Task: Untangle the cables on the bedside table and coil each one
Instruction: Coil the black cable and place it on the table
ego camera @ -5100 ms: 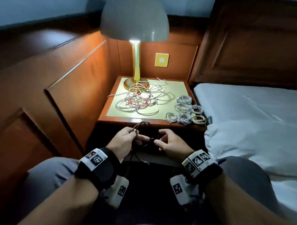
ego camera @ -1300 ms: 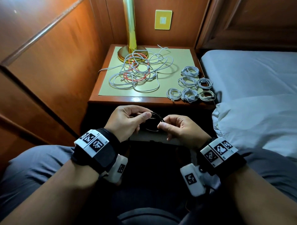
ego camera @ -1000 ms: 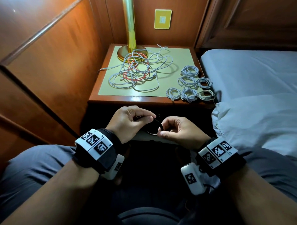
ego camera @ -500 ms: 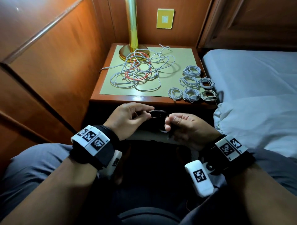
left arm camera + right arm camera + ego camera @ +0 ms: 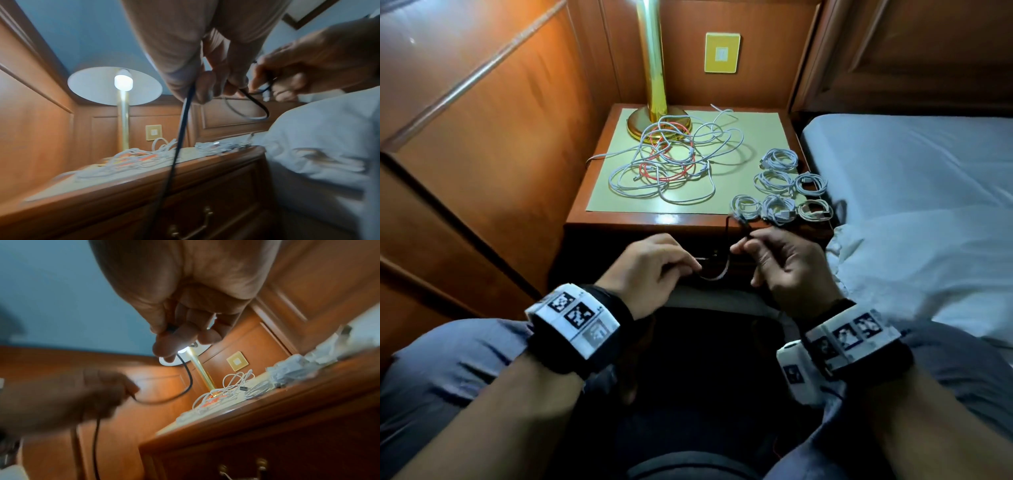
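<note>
A black cable (image 5: pixel 717 274) runs between my two hands just in front of the bedside table (image 5: pixel 619 224). My left hand (image 5: pixel 654 265) pinches one part of it, and the rest hangs down below the hand (image 5: pixel 179 141). My right hand (image 5: pixel 774 255) pinches the other end, so a short loop (image 5: pixel 185 386) sags between the hands. A tangle of white and red cables (image 5: pixel 671 161) lies on the table's green mat by the lamp base. Several coiled white cables (image 5: pixel 780 192) sit in rows at the table's right edge.
A brass lamp (image 5: pixel 654 85) stands at the back of the table. Wood panelling (image 5: pixel 482 137) closes the left side and a bed with white bedding (image 5: pixel 911 205) lies to the right. The table has a drawer with brass handles (image 5: pixel 189 225). My knees frame the floor below.
The small black coil held tight between my hands has come undone into a loose loop. My right hand has lifted up and away toward the table edge, pulling the cable out.
</note>
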Motion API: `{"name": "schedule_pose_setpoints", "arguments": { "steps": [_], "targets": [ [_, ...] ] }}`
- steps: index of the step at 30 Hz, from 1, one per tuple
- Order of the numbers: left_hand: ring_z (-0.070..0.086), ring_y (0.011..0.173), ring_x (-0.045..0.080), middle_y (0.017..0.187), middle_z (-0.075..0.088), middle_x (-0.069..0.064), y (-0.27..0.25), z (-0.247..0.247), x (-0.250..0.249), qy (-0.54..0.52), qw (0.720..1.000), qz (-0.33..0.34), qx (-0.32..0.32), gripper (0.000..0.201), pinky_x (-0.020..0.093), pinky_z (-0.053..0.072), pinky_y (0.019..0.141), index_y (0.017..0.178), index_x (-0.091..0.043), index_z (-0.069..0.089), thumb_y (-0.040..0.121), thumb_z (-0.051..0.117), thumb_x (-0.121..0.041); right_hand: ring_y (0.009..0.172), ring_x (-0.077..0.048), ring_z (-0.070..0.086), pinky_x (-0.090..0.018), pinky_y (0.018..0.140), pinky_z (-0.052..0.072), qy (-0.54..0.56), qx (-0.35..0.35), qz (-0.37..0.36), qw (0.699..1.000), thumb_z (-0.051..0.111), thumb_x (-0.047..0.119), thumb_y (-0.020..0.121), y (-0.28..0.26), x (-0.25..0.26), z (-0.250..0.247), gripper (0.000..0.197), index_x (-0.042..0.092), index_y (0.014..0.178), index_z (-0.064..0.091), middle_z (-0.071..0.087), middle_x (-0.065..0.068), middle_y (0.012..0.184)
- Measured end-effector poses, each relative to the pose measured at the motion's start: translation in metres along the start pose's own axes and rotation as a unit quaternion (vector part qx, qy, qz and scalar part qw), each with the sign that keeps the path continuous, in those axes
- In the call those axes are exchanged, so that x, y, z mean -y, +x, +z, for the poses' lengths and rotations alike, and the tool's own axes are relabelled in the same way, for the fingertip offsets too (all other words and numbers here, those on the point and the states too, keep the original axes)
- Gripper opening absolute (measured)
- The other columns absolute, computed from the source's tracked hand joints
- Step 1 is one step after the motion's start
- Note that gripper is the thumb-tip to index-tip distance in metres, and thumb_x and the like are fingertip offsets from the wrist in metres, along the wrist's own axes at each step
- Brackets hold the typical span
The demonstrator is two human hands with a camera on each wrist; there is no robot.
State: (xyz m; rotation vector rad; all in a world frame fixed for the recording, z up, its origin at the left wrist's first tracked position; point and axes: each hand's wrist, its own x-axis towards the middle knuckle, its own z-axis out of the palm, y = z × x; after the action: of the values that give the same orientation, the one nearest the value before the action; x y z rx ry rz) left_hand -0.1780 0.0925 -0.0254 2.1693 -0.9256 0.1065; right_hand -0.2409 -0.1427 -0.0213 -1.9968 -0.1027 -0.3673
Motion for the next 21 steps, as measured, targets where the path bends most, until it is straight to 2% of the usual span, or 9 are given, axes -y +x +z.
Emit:
{"name": "schedule_pose_setpoints", "arguments": {
  "steps": [2, 3, 4, 6, 8, 10, 13, 17, 21],
  "targets": [
    [0.067, 0.084, 0.009, 0.09, 0.066, -0.002, -0.001, 0.008, -0.014, -0.045, 0.999, 0.023, -0.001, 0.016, 0.022, 0.053, 0.081, 0.092, -0.013, 0.079, 0.088, 0.067, -0.003, 0.051, -0.006, 0.062, -0.015, 0.055, 0.045, -0.066, 0.06, -0.023, 0.996, 0.06, 0.019, 0.099, -0.004, -0.005, 0.009, 0.013, 0.016, 0.096, 0.073, 0.066, 0.024, 0.07],
    [0.067, 0.086, 0.01, 0.091, 0.067, -0.002, 0.0, 0.009, -0.019, -0.06, 0.998, 0.029, -0.013, 0.015, 0.021, 0.052, 0.082, 0.092, -0.011, 0.078, 0.088, 0.068, -0.002, 0.053, -0.004, 0.062, -0.014, 0.056, 0.044, -0.062, 0.093, -0.001, 0.994, 0.06, 0.02, 0.099, -0.004, -0.006, 0.013, 0.013, 0.018, 0.095, 0.073, 0.067, 0.023, 0.072],
    [0.067, 0.087, 0.011, 0.091, 0.068, -0.001, 0.0, 0.008, -0.022, -0.07, 0.997, 0.031, -0.03, 0.014, 0.021, 0.051, 0.083, 0.093, -0.01, 0.078, 0.089, 0.069, 0.0, 0.051, -0.005, 0.061, -0.015, 0.055, 0.044, -0.031, 0.127, 0.038, 0.991, 0.058, 0.019, 0.1, -0.005, -0.006, 0.016, 0.014, 0.017, 0.094, 0.071, 0.071, 0.02, 0.077],
    [0.068, 0.088, 0.012, 0.092, 0.07, -0.001, 0.002, 0.005, -0.022, -0.079, 0.994, 0.021, -0.068, 0.014, 0.022, 0.052, 0.084, 0.094, -0.01, 0.078, 0.089, 0.07, 0.0, 0.042, -0.012, 0.053, -0.019, 0.045, 0.041, 0.07, 0.189, 0.122, 0.972, 0.052, 0.016, 0.104, -0.006, 0.002, 0.023, 0.019, 0.008, 0.094, 0.066, 0.076, 0.004, 0.087],
    [0.069, 0.089, 0.011, 0.093, 0.072, -0.004, 0.003, 0.001, -0.018, -0.078, 0.992, -0.003, -0.104, 0.013, 0.024, 0.052, 0.084, 0.095, -0.011, 0.078, 0.089, 0.07, -0.002, 0.036, -0.012, 0.041, -0.017, 0.037, 0.032, 0.167, 0.236, 0.178, 0.941, 0.044, 0.014, 0.106, -0.006, 0.01, 0.027, 0.023, 0.005, 0.092, 0.06, 0.075, -0.007, 0.081],
    [0.069, 0.09, 0.009, 0.093, 0.074, -0.007, 0.004, -0.001, -0.015, -0.078, 0.989, -0.026, -0.127, 0.012, 0.021, 0.051, 0.085, 0.094, -0.012, 0.078, 0.089, 0.071, -0.004, 0.038, -0.008, 0.034, -0.014, 0.036, 0.024, 0.228, 0.27, 0.226, 0.908, 0.04, 0.015, 0.106, -0.004, 0.015, 0.026, 0.026, 0.008, 0.089, 0.058, 0.067, -0.006, 0.069],
    [0.068, 0.09, 0.003, 0.093, 0.075, -0.007, 0.006, -0.004, -0.013, -0.079, 0.987, -0.037, -0.135, 0.012, 0.014, 0.048, 0.085, 0.093, -0.012, 0.078, 0.088, 0.073, -0.003, 0.04, -0.006, 0.033, -0.013, 0.037, 0.021, 0.277, 0.27, 0.274, 0.881, 0.038, 0.018, 0.105, -0.002, 0.014, 0.023, 0.028, 0.009, 0.087, 0.057, 0.051, -0.003, 0.059],
    [0.066, 0.086, 0.002, 0.09, 0.074, -0.007, 0.009, -0.013, -0.003, -0.024, 0.988, -0.055, -0.144, 0.007, 0.011, 0.045, 0.083, 0.091, -0.015, 0.079, 0.087, 0.075, -0.01, 0.037, -0.003, 0.022, -0.016, 0.036, 0.015, 0.348, 0.202, 0.303, 0.864, 0.044, 0.031, 0.1, 0.004, 0.012, 0.019, 0.029, 0.009, 0.084, 0.054, 0.032, 0.003, 0.056],
    [0.064, 0.082, 0.011, 0.086, 0.071, -0.004, 0.011, -0.034, 0.013, 0.039, 0.984, -0.089, -0.152, 0.003, 0.007, 0.042, 0.078, 0.089, -0.017, 0.078, 0.086, 0.077, -0.016, 0.035, -0.005, 0.016, -0.032, 0.051, 0.005, 0.404, 0.152, 0.305, 0.849, 0.049, 0.045, 0.093, 0.011, 0.007, 0.004, 0.031, 0.02, 0.074, 0.044, 0.025, 0.006, 0.057]
  ]
}}
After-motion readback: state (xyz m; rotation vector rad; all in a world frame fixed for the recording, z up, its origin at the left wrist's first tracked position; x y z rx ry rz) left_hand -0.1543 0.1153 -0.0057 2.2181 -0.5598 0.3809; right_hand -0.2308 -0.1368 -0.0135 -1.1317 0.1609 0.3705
